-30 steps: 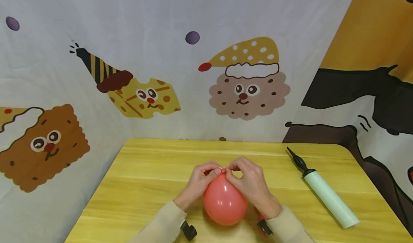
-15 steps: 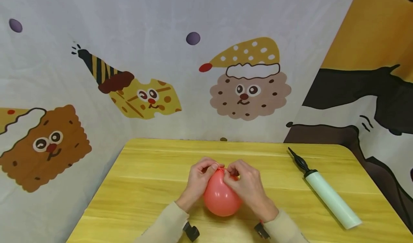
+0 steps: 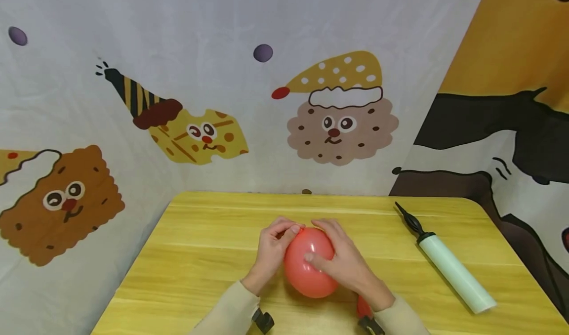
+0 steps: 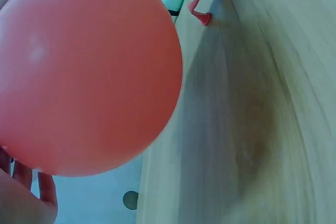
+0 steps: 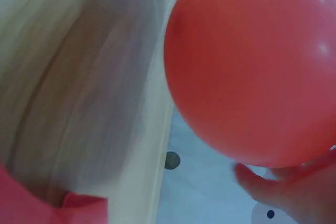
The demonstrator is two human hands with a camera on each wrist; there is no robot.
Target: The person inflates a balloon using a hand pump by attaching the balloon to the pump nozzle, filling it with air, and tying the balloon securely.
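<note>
A round inflated pink-red balloon is between the two hands, above the table. My left hand pinches the balloon's neck at its top left with thumb and fingertips; the neck itself is mostly covered. My right hand lies against the balloon's right side, thumb over the front and fingers stretched out along the top right. In the left wrist view the balloon fills the upper left, hiding the pinch. The right wrist view has the balloon with blurred right-hand fingers beneath it.
A mint-green hand pump with a black nozzle lies on the right of the yellow wood-grain table. A limp red balloon lies by the right wrist, partly hidden. A printed cloth hangs behind.
My right hand has let go of the balloon's neck and spread against its side. The left hand keeps its pinch. The balloon has turned and tilted slightly.
</note>
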